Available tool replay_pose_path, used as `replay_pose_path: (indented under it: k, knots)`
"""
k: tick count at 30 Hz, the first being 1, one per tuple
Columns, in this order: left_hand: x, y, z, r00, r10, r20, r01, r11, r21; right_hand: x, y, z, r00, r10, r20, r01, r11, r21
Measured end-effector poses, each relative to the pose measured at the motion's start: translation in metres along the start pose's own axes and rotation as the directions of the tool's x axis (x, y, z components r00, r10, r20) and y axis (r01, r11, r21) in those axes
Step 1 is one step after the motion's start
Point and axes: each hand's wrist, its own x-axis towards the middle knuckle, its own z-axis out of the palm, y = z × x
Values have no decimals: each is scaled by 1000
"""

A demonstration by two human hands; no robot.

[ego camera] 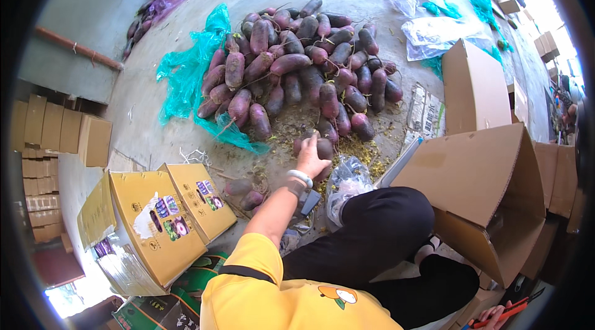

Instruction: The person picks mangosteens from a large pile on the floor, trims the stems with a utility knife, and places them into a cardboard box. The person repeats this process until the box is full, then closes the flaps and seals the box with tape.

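Stretched out in front of me, my left hand point(312, 158), a pale bangle at its wrist, grips a dark purple radish point(324, 149) at the near edge of a large heap of purple radishes point(290, 64). The heap lies on the concrete floor, some roots still bearing soil and thin rootlets. At the lower right rim, my right hand point(493, 318) is closed around a red-handled hand tool point(509, 312) with thin dark tips; its exact kind is unclear. A few radishes point(251, 200) lie apart, left of my left forearm.
Teal mesh point(183, 79) borders the heap's left side. Printed cartons point(155, 227) stand at left, an open brown carton point(460, 167) at right. A clear plastic bag point(346, 186) lies by my knee. Yellow leaf scraps point(372, 151) litter the floor. More cartons point(58, 123) are stacked far left.
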Motion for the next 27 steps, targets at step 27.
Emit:
replay_pose_path:
  k: [27]
  knots:
    - [87, -145, -74, 702, -564, -436, 483, 826, -291, -9, -41, 99, 997, 54, 58, -56, 998, 19]
